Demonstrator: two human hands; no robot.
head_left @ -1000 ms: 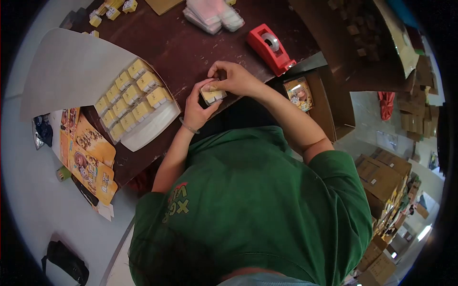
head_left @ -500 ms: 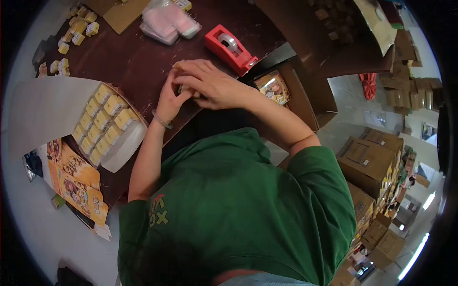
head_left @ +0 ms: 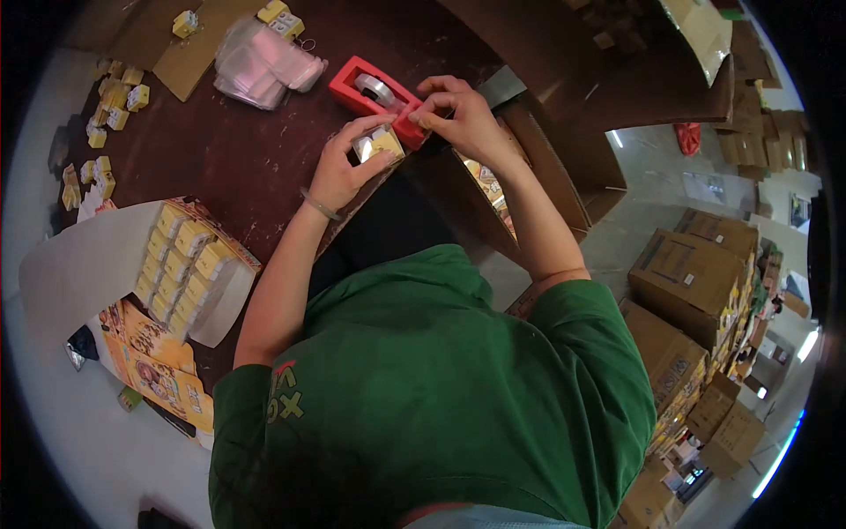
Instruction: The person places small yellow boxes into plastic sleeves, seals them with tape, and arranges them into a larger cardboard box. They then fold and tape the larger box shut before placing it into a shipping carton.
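My left hand [head_left: 346, 167] is closed around a small yellow and white box [head_left: 379, 146] near the table's front edge. Just right of it, my right hand [head_left: 463, 119] has thumb and forefinger pinched at the cutting end of the red tape dispenser [head_left: 354, 79]; anything between those fingertips is too small to make out. A clear roll of tape sits in the dispenser. To the left, an open display box [head_left: 251, 256] holds rows of small yellow boxes [head_left: 189, 238].
Clear plastic bags [head_left: 264, 63] lie at the back of the dark table [head_left: 207, 145]. Several loose yellow pieces [head_left: 117, 95] are at the far left. An open carton [head_left: 560, 167] stands at the right, and stacked cartons [head_left: 687, 269] are beyond it.
My hands have separated. The right one has moved right to the tape dispenser, while the left has shifted right with the small box, which now shows more fully.
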